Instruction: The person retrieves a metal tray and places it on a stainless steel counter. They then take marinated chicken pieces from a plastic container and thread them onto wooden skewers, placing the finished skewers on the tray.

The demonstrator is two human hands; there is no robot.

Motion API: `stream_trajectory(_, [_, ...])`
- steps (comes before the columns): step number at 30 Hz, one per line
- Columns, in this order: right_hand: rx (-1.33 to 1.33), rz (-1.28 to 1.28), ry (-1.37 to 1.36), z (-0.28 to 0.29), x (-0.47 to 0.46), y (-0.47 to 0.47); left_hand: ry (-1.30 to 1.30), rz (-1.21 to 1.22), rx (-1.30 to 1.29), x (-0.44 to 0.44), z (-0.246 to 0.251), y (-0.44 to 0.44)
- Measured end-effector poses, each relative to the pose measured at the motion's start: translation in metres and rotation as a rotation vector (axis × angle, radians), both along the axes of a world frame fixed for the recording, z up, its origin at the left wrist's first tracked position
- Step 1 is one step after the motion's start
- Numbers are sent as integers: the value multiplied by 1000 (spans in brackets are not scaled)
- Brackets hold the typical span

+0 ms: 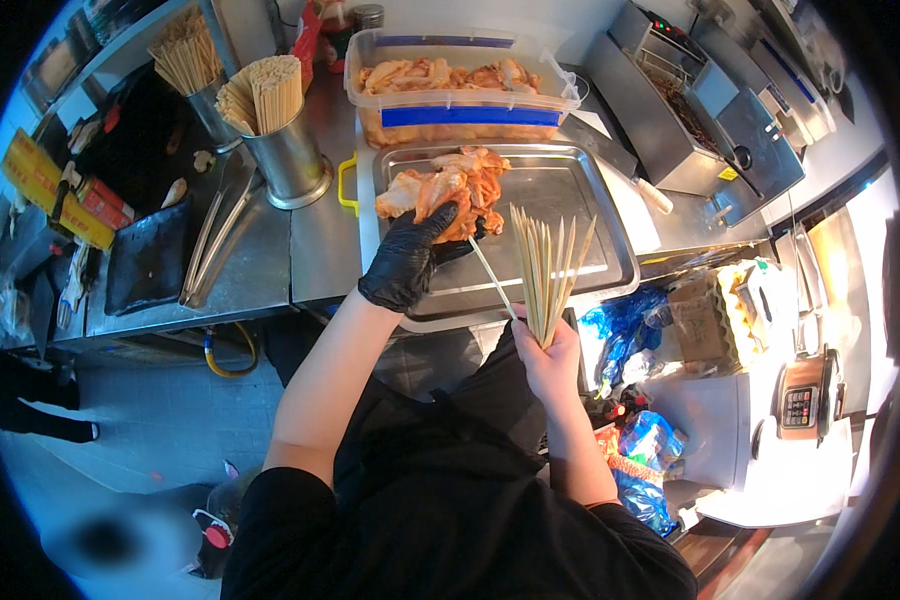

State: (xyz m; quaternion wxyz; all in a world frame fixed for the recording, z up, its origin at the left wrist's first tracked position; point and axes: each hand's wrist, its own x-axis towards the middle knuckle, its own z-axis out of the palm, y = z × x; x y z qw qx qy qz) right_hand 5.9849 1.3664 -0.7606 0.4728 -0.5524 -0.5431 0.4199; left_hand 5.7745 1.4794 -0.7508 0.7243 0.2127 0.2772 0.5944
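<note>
In a black glove, my left hand [405, 259] grips several raw, reddish marinated chicken wings [457, 184] over a metal tray [570, 247]. My bare right hand [547, 356] clasps a bundle of pointed wooden skewers [547, 270], tips upward. One single skewer [491, 274] slants from between its thumb and finger toward the chicken, its tip at the lower edge of the meat. Whether that tip has entered the meat I cannot tell. The fingers of my left hand are partly hidden beneath the wings.
Behind the tray stands a clear plastic tub [457, 94] of more chicken wings. Metal cylinders [289, 161] of skewers and long tongs [221, 232] are on the left. A cleaver [607, 154] lies right, near a deep fryer [667, 112]. Another person's legs [30, 397] show at far left.
</note>
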Motion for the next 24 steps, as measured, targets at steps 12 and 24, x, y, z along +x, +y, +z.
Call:
stream_trajectory(12, [46, 20, -166, 18, 4, 0, 20, -38, 99, 0, -5, 3])
stream_trajectory(24, [76, 39, -167, 18, 4, 0, -21, 7, 105, -2, -7, 2])
